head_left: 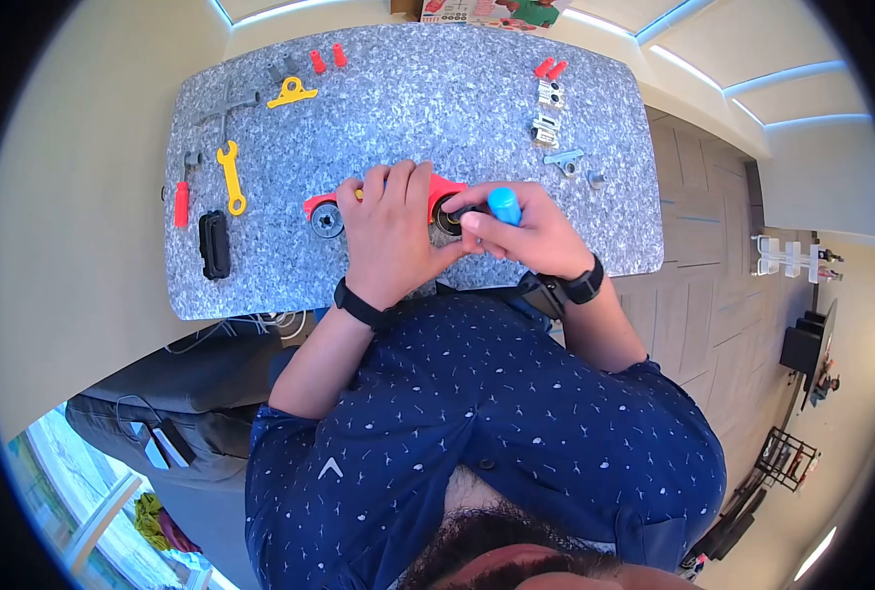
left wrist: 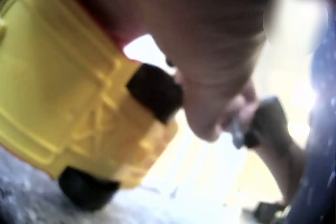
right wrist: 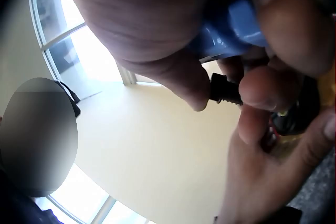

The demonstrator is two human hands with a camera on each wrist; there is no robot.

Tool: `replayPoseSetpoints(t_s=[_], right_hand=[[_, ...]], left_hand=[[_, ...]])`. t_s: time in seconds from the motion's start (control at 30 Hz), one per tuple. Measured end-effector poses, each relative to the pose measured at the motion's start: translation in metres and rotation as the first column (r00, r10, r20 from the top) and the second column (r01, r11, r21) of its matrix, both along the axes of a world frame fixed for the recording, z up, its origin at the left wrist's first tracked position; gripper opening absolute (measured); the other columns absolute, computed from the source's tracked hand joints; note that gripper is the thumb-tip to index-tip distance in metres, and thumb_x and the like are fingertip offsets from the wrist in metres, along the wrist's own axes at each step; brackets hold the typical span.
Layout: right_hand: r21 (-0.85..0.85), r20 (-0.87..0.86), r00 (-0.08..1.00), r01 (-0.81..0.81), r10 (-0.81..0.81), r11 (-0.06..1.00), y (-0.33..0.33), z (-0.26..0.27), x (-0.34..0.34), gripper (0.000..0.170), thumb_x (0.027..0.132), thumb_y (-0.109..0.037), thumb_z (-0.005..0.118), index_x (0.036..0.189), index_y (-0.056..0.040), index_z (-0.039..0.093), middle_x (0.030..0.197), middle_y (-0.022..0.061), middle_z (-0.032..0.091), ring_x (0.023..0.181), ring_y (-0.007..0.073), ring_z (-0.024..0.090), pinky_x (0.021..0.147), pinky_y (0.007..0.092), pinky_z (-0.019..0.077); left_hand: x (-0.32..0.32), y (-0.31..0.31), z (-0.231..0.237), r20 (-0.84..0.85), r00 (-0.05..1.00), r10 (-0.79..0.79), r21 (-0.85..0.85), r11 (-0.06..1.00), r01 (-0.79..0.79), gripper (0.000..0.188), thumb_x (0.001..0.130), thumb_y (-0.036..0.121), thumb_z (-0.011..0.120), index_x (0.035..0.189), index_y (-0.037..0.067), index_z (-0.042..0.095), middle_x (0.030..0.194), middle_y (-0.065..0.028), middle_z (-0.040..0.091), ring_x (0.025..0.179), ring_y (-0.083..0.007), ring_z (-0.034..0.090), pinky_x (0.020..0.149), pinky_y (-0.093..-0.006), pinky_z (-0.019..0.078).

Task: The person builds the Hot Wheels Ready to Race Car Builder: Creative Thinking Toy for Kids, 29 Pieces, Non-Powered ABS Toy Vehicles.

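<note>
Though clear of yellow wrench point(head_left: 231, 179), left fingers point(head_left: 397, 183) round toy car point(head_left: 442, 187), right fingers point(head_left: 478, 194) round blue handle point(head_left: 503, 204)

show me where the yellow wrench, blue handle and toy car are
Yellow wrench point(head_left: 231, 178): head view, middle of its shaft.
Blue handle point(head_left: 504, 206): head view, near its rounded end.
Toy car point(left wrist: 73, 87): left wrist view, its yellow underside.

Navy patterned shirt point(head_left: 516, 393), black wristbands point(head_left: 362, 307)
</note>
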State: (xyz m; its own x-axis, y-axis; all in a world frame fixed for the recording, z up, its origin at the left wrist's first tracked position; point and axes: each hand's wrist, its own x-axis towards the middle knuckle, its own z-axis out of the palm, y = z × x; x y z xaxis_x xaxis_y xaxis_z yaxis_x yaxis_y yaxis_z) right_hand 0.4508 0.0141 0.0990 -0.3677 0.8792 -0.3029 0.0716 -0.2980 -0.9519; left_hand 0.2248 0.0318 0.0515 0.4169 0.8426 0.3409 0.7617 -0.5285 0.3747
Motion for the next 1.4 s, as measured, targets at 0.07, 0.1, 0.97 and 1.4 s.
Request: replayPoseSetpoints(t_s=[0.07,0.1,0.97,1.4], right_hand=[[-0.019,0.073,0.997,0.014,-0.013,1.000,-0.001,-0.008,-0.002,0.029,0.104,-0.021,0.083,0.126,-0.0023,0.080,0.095,0.0023,0.079,0.078,0.0076,0.067,0.068,0.0264,0.0539],[0.094,0.131,0.991,0.010,-0.023,0.995,-0.002,-0.011,-0.004,0.029,0.104,-0.021,0.083,0.126,-0.0021,0.080,0.098,0.0031,0.079,0.082,0.0086,0.068,0.072,0.0273,0.0548],[0.563,-0.512,0.853,0.243,0.102,0.790,0.009,-0.022,-0.032,0.045,0.116,-0.038,0.058,0.138,0.0010,0.062,0.115,0.0108,0.063,0.108,0.0188,0.060,0.100,0.0366,0.0459],[0.489,-0.516,0.855,0.250,0.046,0.836,0.004,-0.001,-0.031,0.029,0.111,-0.025,0.074,0.124,0.0004,0.069,0.113,0.0105,0.069,0.101,0.0183,0.068,0.092,0.0344,0.0527]], left_hand=[[0.000,0.000,0.001,-0.001,1.000,0.004,-0.014,1.000,-0.004,0.097,0.070,0.062,0.094,0.143,0.004,0.066,0.137,-0.0100,0.069,0.129,-0.0304,0.059,0.108,-0.0526,0.0354],[0.000,-0.001,0.001,-0.003,1.000,0.008,-0.022,1.000,-0.008,0.096,0.069,0.060,0.095,0.142,0.004,0.067,0.137,-0.0100,0.069,0.129,-0.0303,0.060,0.107,-0.0527,0.0352],[0.014,0.015,-0.007,0.202,0.956,-0.213,0.079,0.976,0.201,0.052,0.084,0.042,0.091,0.119,0.009,0.072,0.119,-0.0078,0.074,0.117,-0.0305,0.067,0.105,-0.0518,0.0447],[-0.003,0.024,-0.013,0.516,0.786,-0.341,0.009,0.919,0.393,0.019,0.091,0.015,0.082,0.109,0.013,0.076,0.118,-0.0065,0.080,0.116,-0.0276,0.073,0.114,-0.0546,0.0439]])
